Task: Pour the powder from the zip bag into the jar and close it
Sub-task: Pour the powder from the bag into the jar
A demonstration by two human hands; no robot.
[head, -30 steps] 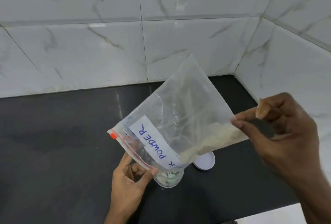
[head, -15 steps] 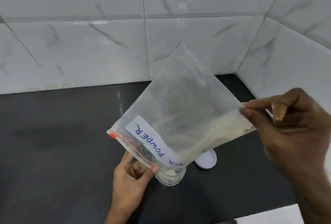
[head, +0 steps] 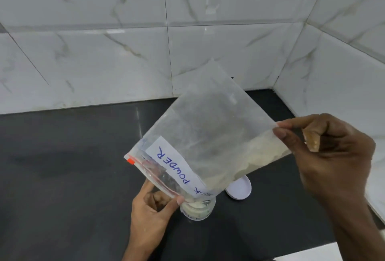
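Black countertop [head: 62, 167] backed by white marble tiles [head: 83, 62]. Mouth edge of zip bag [head: 208, 127] pinched between thumb and curled fingers of left hand [head: 150, 208]. Bag held tilted, mouth lowest, directly over open jar [head: 198, 210]. White label [head: 177, 169] marked "MILK POWDER" seen upside down. Pale powder [head: 256, 156] gathered along lower edge of bag; some seen inside jar. White lid [head: 239, 191] laid on countertop just right of jar. Raised bottom corner of bag pinched by right hand [head: 333, 156].
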